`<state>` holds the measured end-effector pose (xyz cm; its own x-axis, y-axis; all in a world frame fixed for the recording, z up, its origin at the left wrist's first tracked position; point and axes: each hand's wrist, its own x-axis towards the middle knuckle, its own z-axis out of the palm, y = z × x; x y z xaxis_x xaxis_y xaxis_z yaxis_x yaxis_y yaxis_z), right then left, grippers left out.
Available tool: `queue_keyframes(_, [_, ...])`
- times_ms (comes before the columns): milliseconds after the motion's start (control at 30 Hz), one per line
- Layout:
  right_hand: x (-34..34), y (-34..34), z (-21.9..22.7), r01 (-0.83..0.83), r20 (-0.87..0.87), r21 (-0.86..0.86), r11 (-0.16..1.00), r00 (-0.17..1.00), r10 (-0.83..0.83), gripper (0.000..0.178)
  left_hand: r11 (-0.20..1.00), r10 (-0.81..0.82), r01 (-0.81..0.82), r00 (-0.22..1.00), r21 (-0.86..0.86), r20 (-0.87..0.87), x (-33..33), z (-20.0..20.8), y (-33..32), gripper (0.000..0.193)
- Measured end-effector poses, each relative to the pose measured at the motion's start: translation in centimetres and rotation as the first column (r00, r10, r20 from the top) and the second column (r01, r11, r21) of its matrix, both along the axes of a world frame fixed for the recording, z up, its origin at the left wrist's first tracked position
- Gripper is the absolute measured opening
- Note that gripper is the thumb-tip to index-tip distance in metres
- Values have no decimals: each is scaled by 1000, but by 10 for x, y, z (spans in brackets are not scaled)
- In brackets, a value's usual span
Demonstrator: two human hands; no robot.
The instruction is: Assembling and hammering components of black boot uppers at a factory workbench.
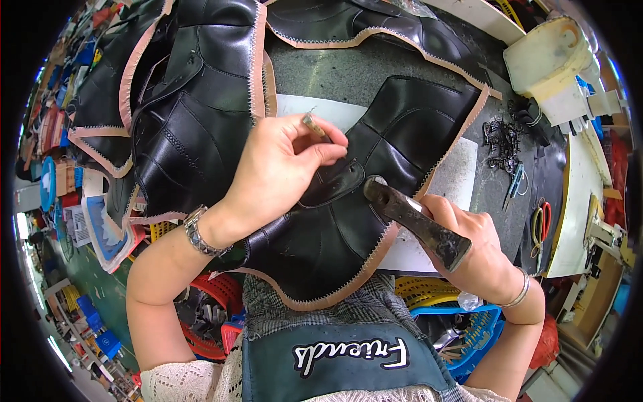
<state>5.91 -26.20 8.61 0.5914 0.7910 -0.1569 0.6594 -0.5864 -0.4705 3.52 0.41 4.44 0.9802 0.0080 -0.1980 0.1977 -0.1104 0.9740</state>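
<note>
Leather upper (335,234) overhangs table (321,72) edge; hammer (418,224) above; open room beyond.

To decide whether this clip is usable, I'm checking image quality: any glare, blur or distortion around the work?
Head view, centre: pale glare on the glossy black leather piece, while the hammer and left hand look reasonably sharp; head view, rim: fisheye bends straight edges, small background details are hard to read, and corners go black.

Red-handled scissors (540,231) and blue snips (514,185) lie toward the right of the counter (321,75). A white container (539,61) stands beyond them. A red basket (224,287) sits below.
</note>
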Motion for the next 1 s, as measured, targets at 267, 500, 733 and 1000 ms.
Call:
queue_keyframes(267, [1, -5, -1, 31, -50, -58, 998, 998, -34, 38, 928, -276, 209, 941, 307, 193, -27, 66, -20, 15])
queue_keyframes(500, [14, 7, 3, 42, 65, 39, 998, 997, -44, 23, 919, -82, -91, 908, 384, 412, -61, -9, -29, 26])
queue_keyframes(733, [18, 10, -8, -123, 63, -37, 992, 990, 125, 24, 958, -61, -71, 896, 279, 440, -53, -14, -10, 21])
queue_keyframes(1000, [14, 2, -10, -67, 68, -47, 997, 995, 70, 26, 952, 284, -300, 939, 58, 192, -37, -13, -42, 10])
